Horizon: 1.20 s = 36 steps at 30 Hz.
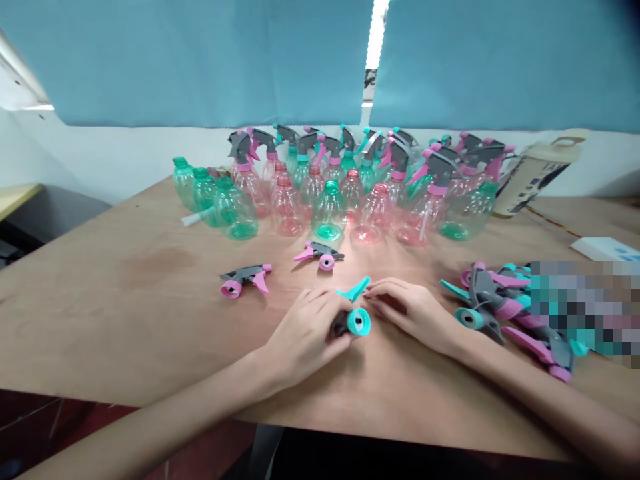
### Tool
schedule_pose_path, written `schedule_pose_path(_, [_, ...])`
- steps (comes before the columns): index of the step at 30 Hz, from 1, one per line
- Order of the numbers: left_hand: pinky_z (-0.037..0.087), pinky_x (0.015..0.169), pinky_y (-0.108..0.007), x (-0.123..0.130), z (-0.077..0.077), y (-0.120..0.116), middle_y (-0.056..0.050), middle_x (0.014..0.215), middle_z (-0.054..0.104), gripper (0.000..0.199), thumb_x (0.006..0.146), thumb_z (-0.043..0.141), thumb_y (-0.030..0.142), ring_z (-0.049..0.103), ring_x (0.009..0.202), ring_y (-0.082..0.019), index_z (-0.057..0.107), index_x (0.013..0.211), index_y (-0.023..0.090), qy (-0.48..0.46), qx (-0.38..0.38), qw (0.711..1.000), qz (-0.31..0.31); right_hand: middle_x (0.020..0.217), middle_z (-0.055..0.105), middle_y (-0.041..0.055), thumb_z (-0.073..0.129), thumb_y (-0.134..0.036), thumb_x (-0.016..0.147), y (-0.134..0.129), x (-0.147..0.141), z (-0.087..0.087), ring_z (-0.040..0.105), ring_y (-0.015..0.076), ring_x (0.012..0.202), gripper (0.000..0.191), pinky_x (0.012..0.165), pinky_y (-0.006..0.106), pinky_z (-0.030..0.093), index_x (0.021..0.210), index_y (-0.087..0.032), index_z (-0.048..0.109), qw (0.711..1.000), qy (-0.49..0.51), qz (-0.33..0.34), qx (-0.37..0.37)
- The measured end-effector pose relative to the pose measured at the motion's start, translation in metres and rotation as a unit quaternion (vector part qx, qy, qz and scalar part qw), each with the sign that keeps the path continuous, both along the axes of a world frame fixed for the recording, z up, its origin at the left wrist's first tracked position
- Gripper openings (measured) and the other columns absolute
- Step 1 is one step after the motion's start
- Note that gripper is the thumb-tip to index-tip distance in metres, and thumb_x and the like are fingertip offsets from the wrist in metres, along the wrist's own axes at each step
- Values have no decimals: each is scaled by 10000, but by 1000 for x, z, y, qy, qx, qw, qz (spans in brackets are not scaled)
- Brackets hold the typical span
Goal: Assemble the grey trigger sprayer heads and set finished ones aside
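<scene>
My left hand (310,333) is closed round a spray trigger head (359,321) with a turquoise collar and lever. The collar's open end faces me. Beside the lever's tip, the fingers of my right hand (413,313) are bent together in a pinch; anything between them is too small to make out. Two loose pink-and-grey trigger heads, one at the left (245,280) and one at the middle (323,255), lie beyond my left hand. To the right of my right forearm is a pile of pink, turquoise and grey trigger heads (505,307), partly blurred out.
Several clear green bottles (235,210) and pink bottles (287,207) stand at the back of the wooden table (125,320), many with trigger heads on. A large printed container (533,173) leans at the back right, near a white box (607,248). A blue sheet (225,60) hangs behind.
</scene>
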<state>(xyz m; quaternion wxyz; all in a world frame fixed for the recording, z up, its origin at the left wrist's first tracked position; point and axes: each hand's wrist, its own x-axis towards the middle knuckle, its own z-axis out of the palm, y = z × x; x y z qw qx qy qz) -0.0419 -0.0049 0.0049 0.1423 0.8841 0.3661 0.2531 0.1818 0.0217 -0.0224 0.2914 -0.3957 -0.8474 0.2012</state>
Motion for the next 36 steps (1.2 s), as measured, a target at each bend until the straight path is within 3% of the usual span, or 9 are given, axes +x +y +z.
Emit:
schedule_pose_path(6, [450, 774, -312, 25, 3, 16, -12, 928, 624, 282, 773, 648, 155, 559, 869, -187, 573, 1041, 199, -82, -67, 994, 35, 882, 665, 49, 498, -263, 896, -2, 17, 8, 643, 158, 755, 126, 680, 299, 543, 931, -189, 593, 995, 73, -52, -45])
schedule_pose_path(11, [471, 682, -279, 46, -12, 24, -13, 908, 575, 223, 770, 614, 110, 565, 755, -153, 621, 974, 199, -91, -111, 989, 41, 831, 637, 35, 502, -368, 899, -1, 22, 10, 614, 134, 663, 201, 527, 244, 512, 918, -181, 572, 981, 141, -106, -75])
schedule_pose_path(16, [478, 671, -277, 58, -20, 31, -14, 919, 550, 244, 801, 616, 140, 563, 760, -151, 614, 1031, 221, -112, -97, 989, 28, 731, 584, 13, 535, -382, 880, -2, 24, 12, 552, 123, 618, 208, 523, 244, 468, 865, -178, 577, 973, 183, -120, -80])
schedule_pose_path(22, [473, 631, -259, 58, -18, 36, -11, 880, 568, 172, 815, 641, 179, 563, 729, -142, 608, 981, 207, -148, -73, 985, 49, 629, 554, -20, 543, -265, 875, -10, 26, 14, 495, 108, 543, 134, 524, 240, 408, 933, -180, 628, 989, 114, -91, -20])
schedule_pose_path(28, [476, 648, -253, 54, -17, 34, -8, 874, 550, 220, 801, 629, 115, 560, 727, -134, 597, 1001, 202, -122, -56, 990, 41, 640, 593, -23, 537, -225, 878, -18, 21, 7, 515, 102, 531, 235, 551, 229, 413, 1090, -169, 624, 994, 66, -84, 5])
schedule_pose_path(36, [472, 589, -239, 52, -17, 34, -7, 856, 554, 200, 797, 606, 111, 549, 673, -127, 584, 976, 196, -98, -51, 992, 55, 588, 580, -32, 501, -258, 905, -23, 15, 2, 495, 99, 487, 294, 540, 223, 420, 1153, -157, 623, 993, 84, -85, -23])
